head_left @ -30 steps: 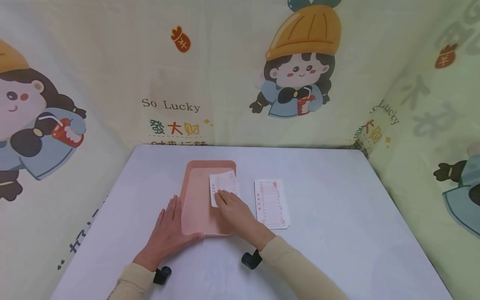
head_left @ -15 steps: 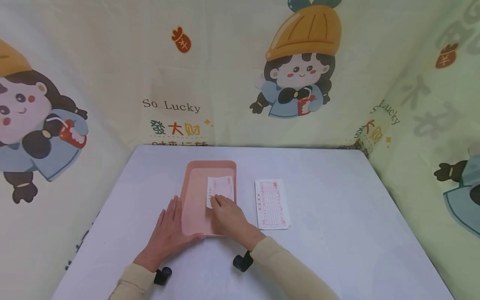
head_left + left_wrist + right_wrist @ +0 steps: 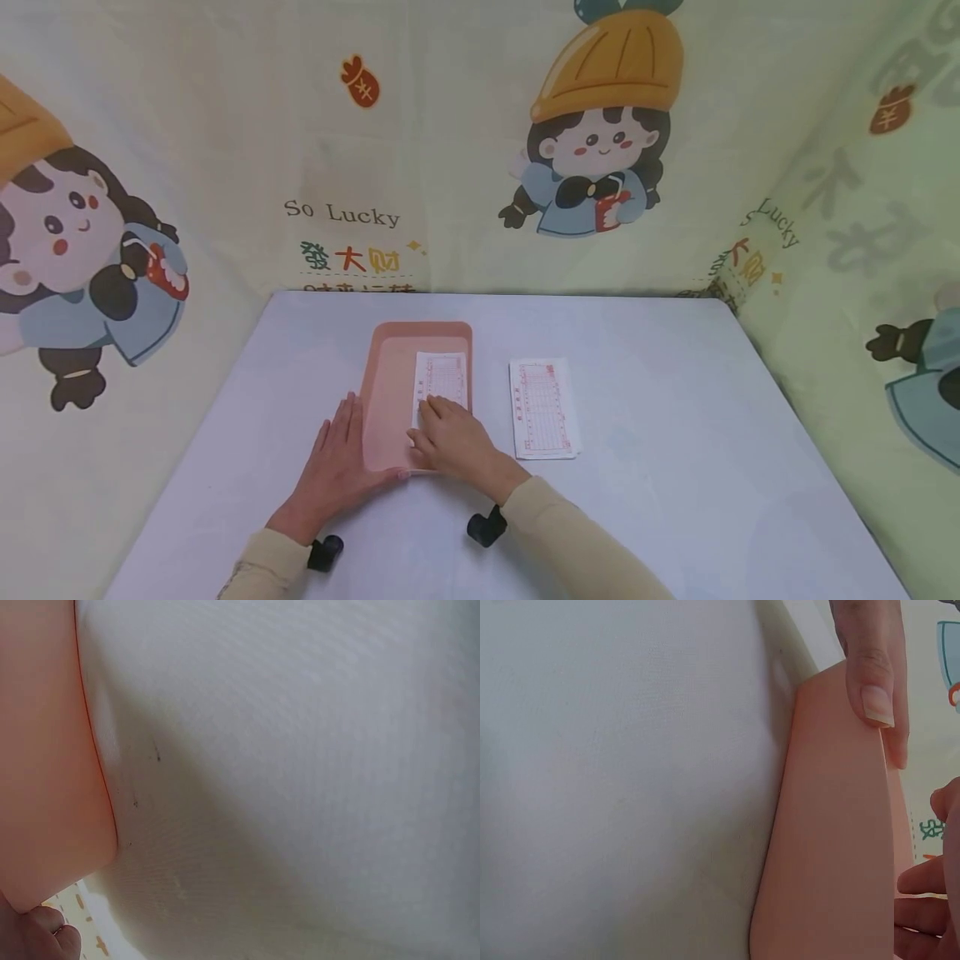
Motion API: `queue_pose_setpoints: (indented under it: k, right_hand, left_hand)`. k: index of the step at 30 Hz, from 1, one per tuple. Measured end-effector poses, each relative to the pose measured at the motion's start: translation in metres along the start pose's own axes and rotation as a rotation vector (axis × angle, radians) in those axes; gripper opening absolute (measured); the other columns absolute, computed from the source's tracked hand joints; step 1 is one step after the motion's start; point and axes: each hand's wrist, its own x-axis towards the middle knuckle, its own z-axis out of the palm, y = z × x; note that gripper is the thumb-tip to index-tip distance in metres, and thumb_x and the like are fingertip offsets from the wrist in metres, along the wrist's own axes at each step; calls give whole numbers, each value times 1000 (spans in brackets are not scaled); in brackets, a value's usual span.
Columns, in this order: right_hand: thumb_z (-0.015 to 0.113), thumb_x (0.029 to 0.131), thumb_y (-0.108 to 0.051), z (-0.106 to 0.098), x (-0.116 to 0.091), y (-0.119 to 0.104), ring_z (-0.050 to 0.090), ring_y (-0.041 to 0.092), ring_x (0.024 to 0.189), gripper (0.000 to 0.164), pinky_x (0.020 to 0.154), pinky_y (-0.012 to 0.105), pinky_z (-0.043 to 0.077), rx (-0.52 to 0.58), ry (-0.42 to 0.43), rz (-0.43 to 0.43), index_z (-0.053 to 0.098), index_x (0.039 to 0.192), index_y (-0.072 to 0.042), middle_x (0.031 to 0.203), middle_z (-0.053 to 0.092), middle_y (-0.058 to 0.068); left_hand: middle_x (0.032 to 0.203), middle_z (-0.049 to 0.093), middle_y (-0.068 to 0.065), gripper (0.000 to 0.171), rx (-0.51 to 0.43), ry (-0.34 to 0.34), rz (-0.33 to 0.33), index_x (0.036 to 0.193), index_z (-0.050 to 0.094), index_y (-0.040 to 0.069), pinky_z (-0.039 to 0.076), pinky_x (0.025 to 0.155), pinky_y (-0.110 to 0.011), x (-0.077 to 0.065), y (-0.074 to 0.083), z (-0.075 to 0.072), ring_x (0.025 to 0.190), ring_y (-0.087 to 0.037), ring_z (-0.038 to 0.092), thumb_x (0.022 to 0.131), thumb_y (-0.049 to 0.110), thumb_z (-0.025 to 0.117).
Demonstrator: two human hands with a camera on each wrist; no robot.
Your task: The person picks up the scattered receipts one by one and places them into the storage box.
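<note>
The grip of the right hand [image 3: 450, 433] is loose over a printed slip [image 3: 441, 375], the thumb standing apart from the bent fingers, whose tips are on or just above the paper. The slip lies flat inside the pink tray [image 3: 390, 392], toward the tray's right side, its near part covered by the hand. The grip of the left hand [image 3: 337, 450] is flat and braced: straight fingers lie close together along the tray's left side, while the thumb reaches across to its near edge.

To the right of the tray, well apart from it, sits a stack of slips [image 3: 543, 408] with red printing, its edges slightly uneven. The white counter [image 3: 660, 400] spreads out under the tray on all sides. Nearer the person than the tray are two cream sleeves [image 3: 577, 537]; beyond it hangs a pale backdrop [image 3: 457, 258] printed with cartoon figures and "So Lucky".
</note>
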Motion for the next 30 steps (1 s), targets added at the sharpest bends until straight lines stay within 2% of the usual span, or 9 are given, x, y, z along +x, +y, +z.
queue_pose_setpoints:
  k: [14,19,26,30]
  right_hand:
    - [40,104,-39,-14,-14,14,42,24,144,56,119,35,36,95,55,-7,43,149,-4,155,44,11]
    - [43,104,-34,-17,-20,22,42,25,144,55,119,36,35,103,117,-27,44,148,-2,154,44,12]
    - [44,103,-36,-18,-32,35,37,22,147,57,121,35,32,114,131,9,39,152,-6,159,39,7]
    - [44,103,-35,-18,-39,44,38,24,146,57,121,37,33,112,164,18,40,151,-5,158,39,10]
  left_hand:
    - [162,14,-29,131,-4,-6,-5,154,11,-10,23,118,-63,-1,1,-1,149,-45,21,73,77,66]
    - [162,13,-29,131,-11,-7,-12,154,10,-10,22,118,-63,-1,1,1,149,-45,20,73,77,66]
    - [163,12,-29,132,-20,-12,-15,155,9,-9,21,118,-64,0,2,4,149,-46,19,73,77,66]
    - [163,12,-29,133,-13,-9,-14,155,9,-9,21,119,-63,0,3,5,149,-46,19,72,77,67]
